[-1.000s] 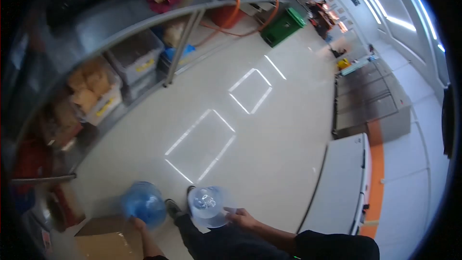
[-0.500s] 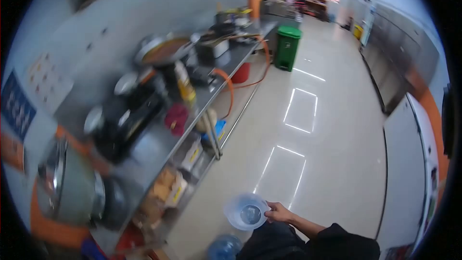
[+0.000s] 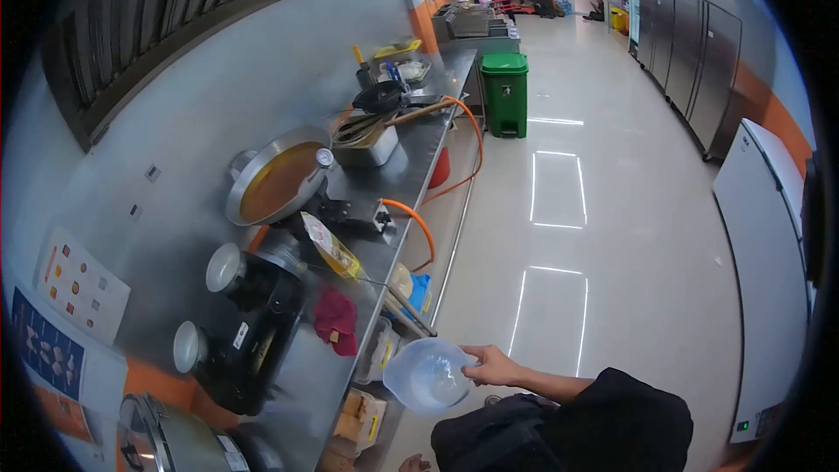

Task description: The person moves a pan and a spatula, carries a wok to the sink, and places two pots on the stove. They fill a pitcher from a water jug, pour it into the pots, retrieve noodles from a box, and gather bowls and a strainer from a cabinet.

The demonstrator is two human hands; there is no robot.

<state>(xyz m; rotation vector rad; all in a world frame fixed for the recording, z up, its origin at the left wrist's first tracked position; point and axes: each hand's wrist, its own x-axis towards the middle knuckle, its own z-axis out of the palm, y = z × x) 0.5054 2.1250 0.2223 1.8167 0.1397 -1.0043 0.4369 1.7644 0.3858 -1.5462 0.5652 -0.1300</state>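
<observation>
Holding a clear plastic bowl point(image 3: 426, 376) by its right rim, my right hand point(image 3: 494, 365) has its grip closed on the edge; the bowl hangs tilted near me, just right of the steel surface point(image 3: 406, 170), beside a red cloth point(image 3: 335, 319); my left hand point(image 3: 409, 464) barely shows at the near edge, so I cannot tell its grip; a green bin point(image 3: 504, 92) stands far off.

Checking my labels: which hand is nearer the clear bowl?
Right. The right hand grips the bowl by its rim, on its right side. The left hand only peeks in at the bottom edge, below the bowl and apart from it.
</observation>
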